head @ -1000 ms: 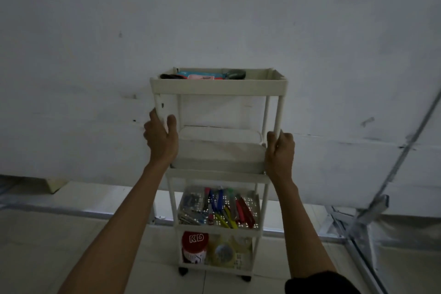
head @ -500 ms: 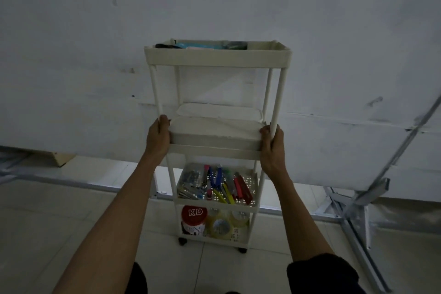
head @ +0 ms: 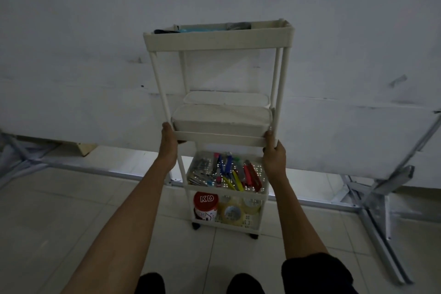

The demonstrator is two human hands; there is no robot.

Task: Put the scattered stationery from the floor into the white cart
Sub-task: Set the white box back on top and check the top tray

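The white cart (head: pixel 218 41), smooth plastic with four rectangular trays on slim round posts, stands on glossy floor tiles (head: pixel 71 222). The left hand (head: pixel 169 143) curls round its second tray's corner at 9 o'clock, the right hand (head: pixel 274 155) at 3 o'clock, both lower than a second ago. Two rounded lidded boxes (head: pixel 222 119) fill that tray; coloured pens (head: pixel 229 172) lie on the perforated tray beneath.
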